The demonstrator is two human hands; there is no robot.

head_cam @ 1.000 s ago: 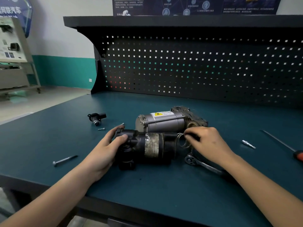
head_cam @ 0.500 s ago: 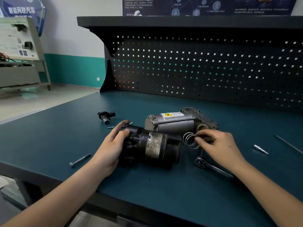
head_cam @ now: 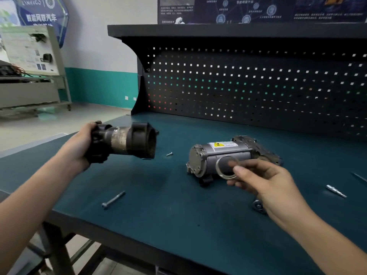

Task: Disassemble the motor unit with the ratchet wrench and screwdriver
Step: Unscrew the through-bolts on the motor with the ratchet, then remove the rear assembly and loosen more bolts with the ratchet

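Note:
My left hand [head_cam: 79, 144] grips the closed end of a black cylindrical housing [head_cam: 129, 140] and holds it in the air above the bench's left side, its open mouth facing right. My right hand [head_cam: 264, 179] pinches a round metal coil spring [head_cam: 226, 167] in front of the grey motor unit [head_cam: 224, 155], which lies on the bench with a yellow warning label on top. The ratchet wrench [head_cam: 258, 206] shows only its head beneath my right wrist. A thin screwdriver shaft [head_cam: 358, 176] pokes in at the right edge.
A long bolt [head_cam: 113, 199] lies on the dark green bench [head_cam: 178, 215] near its front edge. A small screw [head_cam: 169, 154] sits between housing and motor. A metal bit [head_cam: 336, 191] lies at the right. A black pegboard [head_cam: 248, 88] closes the back.
My left hand lifted the black housing off the bench and swung it up to the left. My right hand drew the spring out and now holds it before the motor.

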